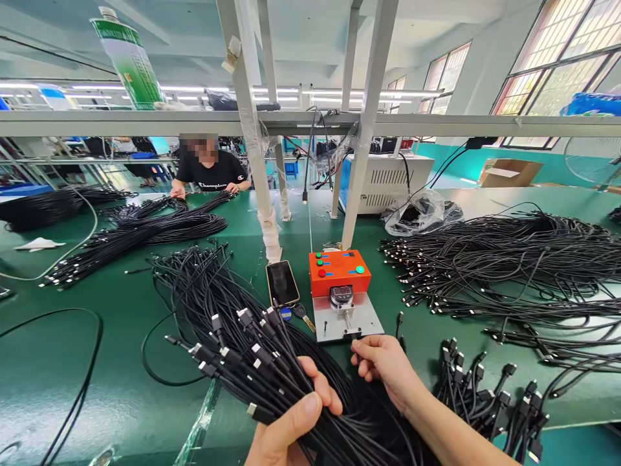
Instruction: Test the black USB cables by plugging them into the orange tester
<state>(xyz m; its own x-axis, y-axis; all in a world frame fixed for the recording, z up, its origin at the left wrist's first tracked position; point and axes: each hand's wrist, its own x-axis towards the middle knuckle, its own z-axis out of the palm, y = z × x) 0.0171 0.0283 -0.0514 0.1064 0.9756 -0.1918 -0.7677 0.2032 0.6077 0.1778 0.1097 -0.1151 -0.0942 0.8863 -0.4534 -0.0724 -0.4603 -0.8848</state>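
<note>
My left hand (291, 421) is closed round a thick bundle of black cables (252, 362), thumb on top, with the connector ends fanning out to the left. My right hand (385, 369) is pinched on one cable end right at the front slot of a small test fixture (339, 291). The fixture has an orange box with coloured buttons, a round digital gauge and a grey metal base plate. Whatever sits between the right fingers is mostly hidden.
A smartphone (282, 283) and keys (303, 315) lie left of the fixture. Heaps of black cables (509, 265) cover the green table (72, 388) at right, far left and near right. A person in a black shirt (209, 171) works across the table. Frame posts (359, 168) stand behind the fixture.
</note>
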